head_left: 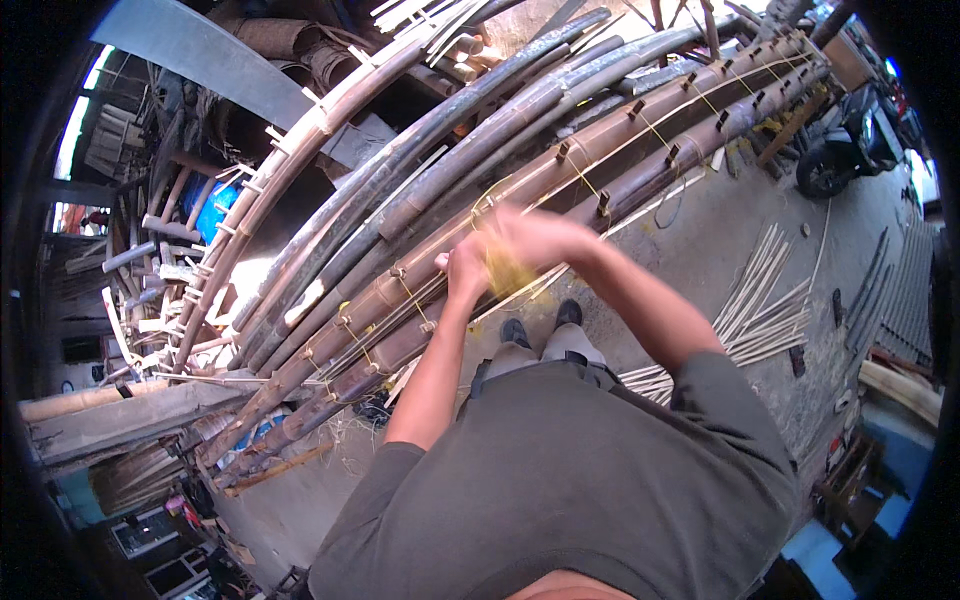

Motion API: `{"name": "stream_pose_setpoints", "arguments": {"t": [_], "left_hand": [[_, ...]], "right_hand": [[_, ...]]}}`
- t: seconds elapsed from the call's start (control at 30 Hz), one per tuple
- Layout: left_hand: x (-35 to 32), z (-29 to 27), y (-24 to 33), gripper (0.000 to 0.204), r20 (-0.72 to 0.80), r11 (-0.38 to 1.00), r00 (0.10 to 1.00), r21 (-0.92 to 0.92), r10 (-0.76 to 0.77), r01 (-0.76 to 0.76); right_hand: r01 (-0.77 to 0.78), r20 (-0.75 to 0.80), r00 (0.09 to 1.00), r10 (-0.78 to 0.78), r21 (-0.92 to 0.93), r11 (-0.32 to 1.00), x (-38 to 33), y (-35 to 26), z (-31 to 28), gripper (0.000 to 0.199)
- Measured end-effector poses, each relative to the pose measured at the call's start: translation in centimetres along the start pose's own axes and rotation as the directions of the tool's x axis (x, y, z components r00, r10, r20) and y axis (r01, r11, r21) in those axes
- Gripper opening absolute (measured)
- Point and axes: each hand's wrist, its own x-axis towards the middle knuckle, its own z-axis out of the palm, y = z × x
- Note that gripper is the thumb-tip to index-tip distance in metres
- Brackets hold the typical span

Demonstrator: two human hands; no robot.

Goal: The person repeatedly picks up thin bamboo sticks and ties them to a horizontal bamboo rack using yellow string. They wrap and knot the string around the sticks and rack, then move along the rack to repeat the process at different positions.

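Long dark bamboo poles [520, 180] lie side by side in front of me, laced together with yellow cord [590, 185] around small wooden pegs. My left hand [466, 268] is closed around a bundle of yellow cord [505, 270] just above the nearest pole. My right hand [530, 235], blurred by motion, grips the same cord right next to the left hand. Thin yellow strands run from my hands along the poles toward the upper right.
Pale split bamboo strips [760, 310] lie fanned on the concrete floor at right. A motorcycle [845, 150] stands at the upper right. More bamboo, a ladder-like pegged pole [270, 190] and wooden planks [120, 415] crowd the left. My shoes [540, 325] stand beside the poles.
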Motion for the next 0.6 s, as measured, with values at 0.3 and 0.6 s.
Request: {"name": "stream_pose_setpoints", "arguments": {"t": [0.3,0.6], "left_hand": [[6.6,-4.1,6.0,0.031,-0.093,0.872,0.995,-0.482,0.039,-0.080],[14.1,-2.5,-2.4,0.030,0.052,0.995,0.994,-0.042,0.097,-0.095]], "right_hand": [[-0.203,-0.286,0.954,0.087,-0.406,0.891,-6.6,10.8,10.8,0.038],[-0.281,-0.409,0.912,-0.025,-0.668,0.689,-5.3,10.3,14.9,0.017]]}}
